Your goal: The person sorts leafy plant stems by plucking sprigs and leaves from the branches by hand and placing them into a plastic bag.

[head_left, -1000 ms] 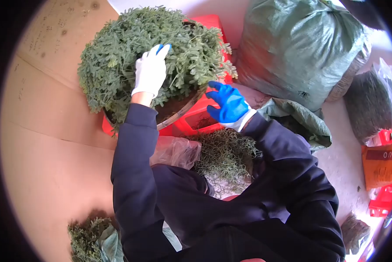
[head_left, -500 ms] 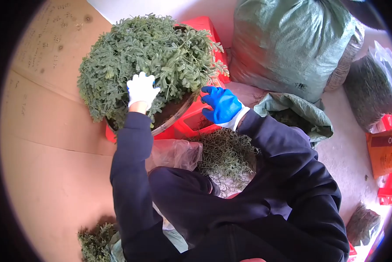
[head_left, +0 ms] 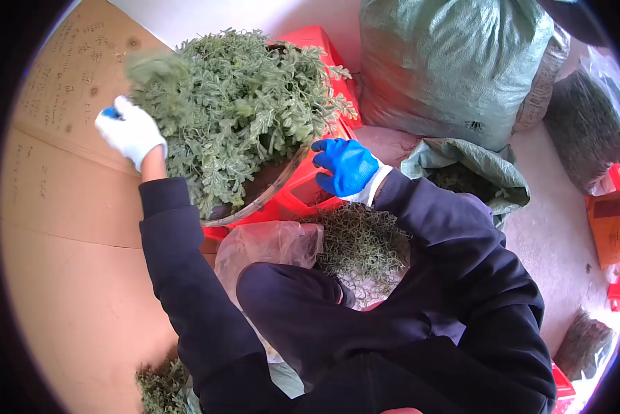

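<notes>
Green leafy sprigs [head_left: 234,103] are heaped in a round shallow basket [head_left: 282,181] on a red plastic stool [head_left: 317,186]. My left hand [head_left: 132,131], in a white glove with a blue palm, is at the left edge of the heap with its fingers curled in. What it holds, if anything, cannot be made out. Just above it, a clump of sprigs [head_left: 158,72] is smeared by motion. My right hand [head_left: 348,168], showing the blue side of its glove, hovers by the basket's right rim, its bent fingers apart and nothing between them.
Cardboard [head_left: 68,207] lies along the left. Behind on the right stands a full green sack [head_left: 455,69], with an open green sack [head_left: 496,169] in front. Loose thin sprigs [head_left: 362,241] and a clear plastic bag [head_left: 268,245] lie below the basket. An orange bag [head_left: 610,224] is far right.
My left hand has moved left and up from the heap's middle to its left edge. The sprigs there have shifted, showing more of the basket's lower left rim. My right hand has barely moved.
</notes>
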`<state>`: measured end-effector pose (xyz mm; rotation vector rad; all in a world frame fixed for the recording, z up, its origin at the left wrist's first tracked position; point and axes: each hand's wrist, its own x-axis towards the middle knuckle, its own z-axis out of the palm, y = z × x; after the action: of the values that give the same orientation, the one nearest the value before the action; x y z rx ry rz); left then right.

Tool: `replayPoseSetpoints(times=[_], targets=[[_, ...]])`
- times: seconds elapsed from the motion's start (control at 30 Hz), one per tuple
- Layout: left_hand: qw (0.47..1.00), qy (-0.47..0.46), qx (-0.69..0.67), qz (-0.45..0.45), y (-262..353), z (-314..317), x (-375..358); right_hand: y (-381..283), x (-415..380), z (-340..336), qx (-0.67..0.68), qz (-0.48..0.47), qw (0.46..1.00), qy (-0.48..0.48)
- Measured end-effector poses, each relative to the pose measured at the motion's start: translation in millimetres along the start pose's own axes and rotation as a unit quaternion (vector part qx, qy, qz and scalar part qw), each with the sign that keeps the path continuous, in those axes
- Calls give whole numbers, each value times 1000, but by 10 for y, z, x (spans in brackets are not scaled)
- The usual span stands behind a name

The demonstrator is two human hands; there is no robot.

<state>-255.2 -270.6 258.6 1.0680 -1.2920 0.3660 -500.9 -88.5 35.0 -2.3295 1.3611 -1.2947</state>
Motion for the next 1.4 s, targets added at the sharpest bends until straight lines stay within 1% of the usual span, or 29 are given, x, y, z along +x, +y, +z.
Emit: replayPoseSetpoints(times=[0.03, 0.07, 0.1, 0.17, 0.2, 0.23, 0.3, 0.33, 0.37, 0.4, 0.43, 0.47, 0.5, 0.57, 0.6, 0.63, 0.7, 0.73, 0.83, 0.87, 0.97, 1.0, 1.1, 1.13, 1.2, 1.23, 1.3, 1.33, 1.4], targets=[[984, 28, -125, -122, 48, -17, 33, -7, -2, 0, 1, 1, 1000, 2], [975, -26, -176, -133, 32, -11, 64, -18, -5, 1, 4, 1, 1000, 2], [969, -112, -170, -139, -1, -47, 44, -34, 1, -4, 11, 6, 1000, -3], [937, -275, -156, -148, -2, -150, -52, -54, 41, -37, 23, 11, 1000, -15], [922, -291, -190, -173, 25, -186, -127, -51, 50, -25, 43, 4, 999, 10], [911, -322, -199, -163, 66, -270, -219, -66, 55, -3, 62, 20, 997, 40], [836, -434, -262, -209, 268, -524, -410, -96, 32, 21, 100, 54, 989, 99], [819, -451, -287, -210, 307, -618, -516, -156, 37, -66, 152, 73, 982, 91], [800, -467, -313, -209, 347, -707, -616, -202, 46, -147, 231, 117, 964, 63], [771, -483, -346, -231, 429, -818, -718, -235, 54, -215, 308, 161, 937, 34], [751, -506, -338, -256, 366, -867, -798, -237, 52, -239, 382, 203, 902, 4], [724, -517, -356, -285, 401, -926, -921, -171, 33, -182, 477, 163, 864, 1], [695, -527, -375, -313, 463, -972, -1059, -205, 12, -198, 513, 169, 842, 0], [640, -607, -343, -324, 474, -1059, -1232, -315, -48, -232, 583, 184, 792, -6], [619, -638, -325, -322, 467, -1090, -1284, -306, -56, -199, 607, 215, 764, -35], [623, -662, -286, -303, 464, -1095, -1353, -290, -65, -188, 645, 243, 721, -70], [645, -672, -234, -279, 392, -1097, -1495, -286, -83, -169, 713, 298, 619, -139], [642, -660, -263, -288, 294, -1086, -1594, -323, -81, -165, 693, 326, 625, -152], [583, -659, -322, -351, 186, -1087, -1652, -280, -149, 0, 577, 268, 745, -201], [562, -663, -316, -379, 191, -1102, -1633, -319, -135, 53, 569, 276, 754, -179], [544, -646, -360, -397, 197, -1141, -1628, -403, -65, 42, 518, 266, 783, -218], [563, -645, -359, -372, 102, -1113, -1684, -428, -70, 134, 533, 284, 775, -185], [547, -643, -389, -370, -4, -1112, -1715, -431, 28, 30, 503, 326, 774, -206], [540, -638, -391, -386, -18, -1114, -1724, -445, 58, 20, 513, 343, 764, -190], [528, -625, -397, -416, -29, -1111, -1731, -443, 30, 195, 551, 297, 775, -84], [509, -623, -441, -398, -71, -1086, -1760, -452, 14, 262, 568, 272, 776, -31], [466, -614, -527, -359, -120, -1030, -1831, -476, 2, 265, 442, 242, 863, -43], [498, -615, -491, -363, -98, -1048, -1865, -436, -28, 360, 367, 198, 908, -38], [488, -612, -455, -425, -70, -1041, -1866, -398, -61, 473, 211, 98, 972, 10]])
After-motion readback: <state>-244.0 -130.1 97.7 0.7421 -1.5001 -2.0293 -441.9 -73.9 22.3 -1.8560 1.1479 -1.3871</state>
